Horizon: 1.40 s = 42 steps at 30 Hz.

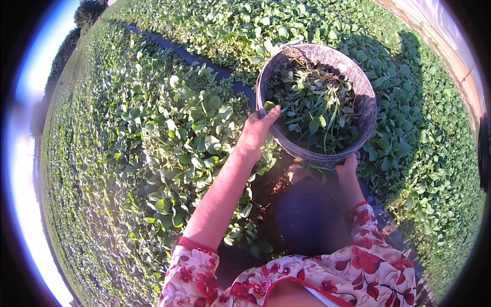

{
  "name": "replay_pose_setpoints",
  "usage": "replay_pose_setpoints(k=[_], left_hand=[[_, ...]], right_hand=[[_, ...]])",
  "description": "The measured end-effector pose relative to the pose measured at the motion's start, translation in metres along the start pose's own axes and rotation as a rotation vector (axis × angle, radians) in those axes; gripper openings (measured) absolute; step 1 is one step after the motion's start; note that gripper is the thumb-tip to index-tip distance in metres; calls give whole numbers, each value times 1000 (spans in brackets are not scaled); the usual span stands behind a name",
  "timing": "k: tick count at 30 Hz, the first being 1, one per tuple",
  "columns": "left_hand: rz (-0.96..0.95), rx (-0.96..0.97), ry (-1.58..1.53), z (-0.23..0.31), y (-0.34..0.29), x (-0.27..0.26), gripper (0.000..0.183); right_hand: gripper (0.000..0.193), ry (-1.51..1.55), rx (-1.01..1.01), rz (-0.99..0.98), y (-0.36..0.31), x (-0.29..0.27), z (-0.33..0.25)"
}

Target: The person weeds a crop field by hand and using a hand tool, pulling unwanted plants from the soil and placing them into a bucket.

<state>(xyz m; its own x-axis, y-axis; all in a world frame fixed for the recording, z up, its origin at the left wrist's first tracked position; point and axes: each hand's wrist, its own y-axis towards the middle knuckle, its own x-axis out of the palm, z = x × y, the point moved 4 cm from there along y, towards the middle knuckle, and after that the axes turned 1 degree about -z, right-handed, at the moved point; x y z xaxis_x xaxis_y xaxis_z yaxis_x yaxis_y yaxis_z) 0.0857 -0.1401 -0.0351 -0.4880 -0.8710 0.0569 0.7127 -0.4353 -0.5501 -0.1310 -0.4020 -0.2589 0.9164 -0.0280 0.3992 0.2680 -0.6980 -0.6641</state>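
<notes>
Holding a bucket (365, 105) (scuffed, greyish).

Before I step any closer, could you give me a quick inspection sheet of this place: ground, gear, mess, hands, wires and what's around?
Surface: leafy green plants cover most of the ground; brown soil shows near the bucket, and a dark strip runs between plants.
Job's things: a greyish bucket holding loose greenery.
Clutter: a dark rounded shape below the bucket, too blurred to name.
Hands: left hand grips the bucket's left rim; right hand holds its near edge.
Cables: nothing seen.
Surroundings: dark trees at upper left, sunlight, and shade on plants right of the bucket.
</notes>
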Motion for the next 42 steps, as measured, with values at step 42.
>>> replay_pose_setpoints(k=[42], left_hand=[[402, -21, -345, 102, 184, -260, 78]], right_hand=[[37, -756, -157, -383, 16, 6, -53]])
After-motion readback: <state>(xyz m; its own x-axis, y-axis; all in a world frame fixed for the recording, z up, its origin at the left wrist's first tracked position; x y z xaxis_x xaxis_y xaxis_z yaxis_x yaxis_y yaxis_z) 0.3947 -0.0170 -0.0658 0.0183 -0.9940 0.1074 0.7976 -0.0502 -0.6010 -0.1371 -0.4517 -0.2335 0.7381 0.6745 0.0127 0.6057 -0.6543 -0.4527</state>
